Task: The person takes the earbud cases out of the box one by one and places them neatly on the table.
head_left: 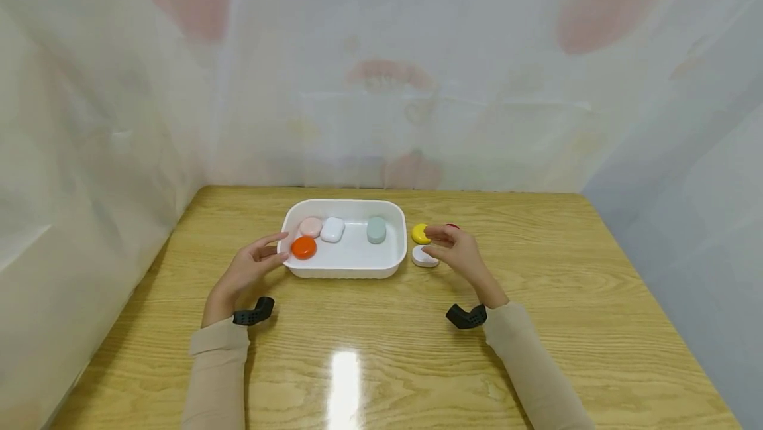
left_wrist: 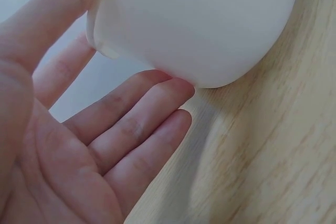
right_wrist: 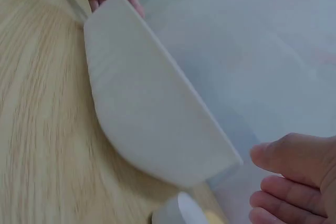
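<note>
My left hand (head_left: 249,269) is at the left end of a white rectangular tray (head_left: 342,272). Its thumb and forefinger are at the rim, while the other fingers rest against the end wall (left_wrist: 194,30). Inside the tray lie a glossy orange round piece (head_left: 304,247), a pale pink round one (head_left: 310,226), a white rounded square (head_left: 332,230) and a pale green disc (head_left: 376,230). Right of the tray, my right hand (head_left: 457,252) hovers with bent fingers and nothing in them, close over a white oval piece (head_left: 422,258) and a yellow round one (head_left: 420,234).
A red piece (head_left: 454,226) shows only its edge behind the right hand. The wooden table (head_left: 393,350) ends at a pale hanging sheet (head_left: 381,138) at the back, with more sheeting along both sides. Each wrist wears a black camera band (head_left: 255,311).
</note>
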`<state>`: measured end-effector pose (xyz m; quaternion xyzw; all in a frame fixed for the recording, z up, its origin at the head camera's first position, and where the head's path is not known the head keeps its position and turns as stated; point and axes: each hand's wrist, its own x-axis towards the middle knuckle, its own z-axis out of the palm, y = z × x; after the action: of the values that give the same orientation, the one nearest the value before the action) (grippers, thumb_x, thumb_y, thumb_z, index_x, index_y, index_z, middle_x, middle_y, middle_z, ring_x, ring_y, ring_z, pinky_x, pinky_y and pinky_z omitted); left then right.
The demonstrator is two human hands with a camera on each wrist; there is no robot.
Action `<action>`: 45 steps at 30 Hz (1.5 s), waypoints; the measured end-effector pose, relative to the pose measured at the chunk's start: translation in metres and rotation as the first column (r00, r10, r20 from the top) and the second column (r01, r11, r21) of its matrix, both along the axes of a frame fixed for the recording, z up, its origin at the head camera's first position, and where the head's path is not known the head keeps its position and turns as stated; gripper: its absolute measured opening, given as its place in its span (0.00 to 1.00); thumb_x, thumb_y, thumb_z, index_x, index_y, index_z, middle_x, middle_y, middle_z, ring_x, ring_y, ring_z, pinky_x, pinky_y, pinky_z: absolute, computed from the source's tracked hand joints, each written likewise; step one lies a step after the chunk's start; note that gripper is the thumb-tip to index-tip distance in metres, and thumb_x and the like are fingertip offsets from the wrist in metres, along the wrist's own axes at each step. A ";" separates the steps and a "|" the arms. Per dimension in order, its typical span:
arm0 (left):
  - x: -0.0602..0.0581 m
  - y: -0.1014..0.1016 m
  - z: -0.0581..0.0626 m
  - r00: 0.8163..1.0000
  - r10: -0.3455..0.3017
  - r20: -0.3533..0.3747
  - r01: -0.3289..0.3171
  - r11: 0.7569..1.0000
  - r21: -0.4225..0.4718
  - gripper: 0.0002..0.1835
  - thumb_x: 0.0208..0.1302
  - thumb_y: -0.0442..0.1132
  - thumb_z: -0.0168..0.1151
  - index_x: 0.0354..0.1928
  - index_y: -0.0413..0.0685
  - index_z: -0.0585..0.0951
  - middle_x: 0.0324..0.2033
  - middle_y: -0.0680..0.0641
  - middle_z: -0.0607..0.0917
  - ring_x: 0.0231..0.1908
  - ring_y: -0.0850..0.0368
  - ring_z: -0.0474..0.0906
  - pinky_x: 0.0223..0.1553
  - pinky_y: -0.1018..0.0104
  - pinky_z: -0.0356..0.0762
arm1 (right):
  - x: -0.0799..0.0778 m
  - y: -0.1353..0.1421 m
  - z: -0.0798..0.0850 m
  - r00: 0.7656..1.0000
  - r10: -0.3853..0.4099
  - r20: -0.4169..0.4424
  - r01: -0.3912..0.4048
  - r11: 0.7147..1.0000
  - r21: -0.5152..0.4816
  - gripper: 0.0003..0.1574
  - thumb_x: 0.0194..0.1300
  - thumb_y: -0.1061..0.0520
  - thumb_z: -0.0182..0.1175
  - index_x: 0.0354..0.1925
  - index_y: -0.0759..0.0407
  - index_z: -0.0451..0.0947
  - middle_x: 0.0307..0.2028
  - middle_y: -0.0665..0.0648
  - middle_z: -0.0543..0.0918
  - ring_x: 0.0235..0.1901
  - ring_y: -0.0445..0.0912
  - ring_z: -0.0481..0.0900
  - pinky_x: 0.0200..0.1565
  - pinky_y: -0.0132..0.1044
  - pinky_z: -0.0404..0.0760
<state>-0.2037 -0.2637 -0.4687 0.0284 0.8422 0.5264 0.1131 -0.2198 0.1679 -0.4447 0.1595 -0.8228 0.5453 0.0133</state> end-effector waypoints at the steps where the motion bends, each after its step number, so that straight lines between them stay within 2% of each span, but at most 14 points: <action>1: 0.000 0.000 0.000 1.000 0.000 0.003 0.000 1.000 0.001 0.35 0.65 0.56 0.59 0.72 0.58 0.63 0.62 0.35 0.75 0.59 0.47 0.73 0.64 0.46 0.69 | 0.001 -0.005 0.003 1.000 -0.002 -0.001 0.002 1.000 -0.015 0.25 0.57 0.67 0.67 0.53 0.73 0.76 0.52 0.74 0.80 0.53 0.65 0.79 0.56 0.45 0.80; 11: 0.004 -0.001 0.002 0.999 0.011 0.040 -0.012 1.000 0.015 0.36 0.64 0.58 0.59 0.72 0.61 0.62 0.64 0.35 0.72 0.63 0.41 0.69 0.67 0.40 0.64 | 0.000 -0.055 0.017 0.998 -0.055 0.026 0.057 0.996 -0.062 0.23 0.57 0.65 0.67 0.52 0.72 0.78 0.50 0.72 0.83 0.51 0.60 0.82 0.53 0.39 0.82; 16: 0.004 -0.002 0.002 1.000 0.011 0.021 -0.011 1.000 0.006 0.36 0.64 0.57 0.60 0.72 0.61 0.63 0.63 0.35 0.74 0.61 0.43 0.71 0.65 0.43 0.67 | -0.002 -0.083 0.019 0.993 -0.108 0.053 0.111 0.992 -0.054 0.23 0.57 0.66 0.67 0.51 0.73 0.78 0.49 0.71 0.83 0.51 0.60 0.82 0.54 0.43 0.82; 21: 0.003 -0.002 0.001 1.000 0.010 0.015 -0.010 1.000 0.012 0.36 0.65 0.57 0.60 0.72 0.59 0.63 0.63 0.35 0.74 0.61 0.43 0.72 0.65 0.43 0.67 | -0.007 -0.106 0.015 0.986 -0.156 0.057 0.156 0.988 0.009 0.23 0.58 0.64 0.67 0.51 0.72 0.78 0.50 0.70 0.83 0.52 0.59 0.82 0.55 0.45 0.81; 27: 0.003 -0.001 0.001 0.999 0.009 0.031 -0.010 1.000 0.026 0.36 0.65 0.57 0.60 0.72 0.58 0.63 0.64 0.34 0.72 0.63 0.41 0.69 0.67 0.39 0.63 | -0.016 -0.121 0.011 0.976 -0.211 0.055 0.205 0.974 0.094 0.25 0.59 0.61 0.67 0.53 0.71 0.77 0.52 0.69 0.82 0.53 0.59 0.81 0.56 0.46 0.80; 38: 0.001 -0.002 0.001 1.000 0.000 0.012 0.000 1.000 0.016 0.35 0.66 0.55 0.59 0.72 0.56 0.62 0.66 0.34 0.70 0.64 0.38 0.69 0.67 0.39 0.64 | -0.029 -0.139 0.012 0.956 -0.292 0.037 0.262 0.901 0.346 0.29 0.59 0.59 0.68 0.57 0.69 0.75 0.55 0.66 0.81 0.58 0.57 0.77 0.61 0.47 0.76; 41: 0.001 -0.001 0.001 1.000 -0.002 0.002 0.002 1.000 0.011 0.35 0.66 0.54 0.59 0.72 0.56 0.63 0.66 0.33 0.70 0.63 0.38 0.70 0.66 0.39 0.65 | -0.032 -0.141 0.011 0.951 -0.305 0.049 0.264 0.884 0.386 0.31 0.58 0.58 0.68 0.57 0.69 0.74 0.55 0.66 0.80 0.58 0.57 0.77 0.61 0.47 0.76; 45: 0.000 0.000 0.001 1.000 -0.008 -0.007 0.008 1.000 0.008 0.34 0.66 0.54 0.59 0.72 0.56 0.63 0.64 0.34 0.72 0.62 0.39 0.71 0.65 0.39 0.66 | -0.035 -0.141 0.011 0.951 -0.303 0.055 0.256 0.877 0.407 0.31 0.57 0.59 0.68 0.57 0.70 0.74 0.55 0.66 0.80 0.58 0.57 0.77 0.61 0.46 0.76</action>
<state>-0.2034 -0.2635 -0.4681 0.0338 0.8404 0.5293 0.1121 -0.2547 0.0268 -0.4338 0.0059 -0.9293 0.3690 0.0114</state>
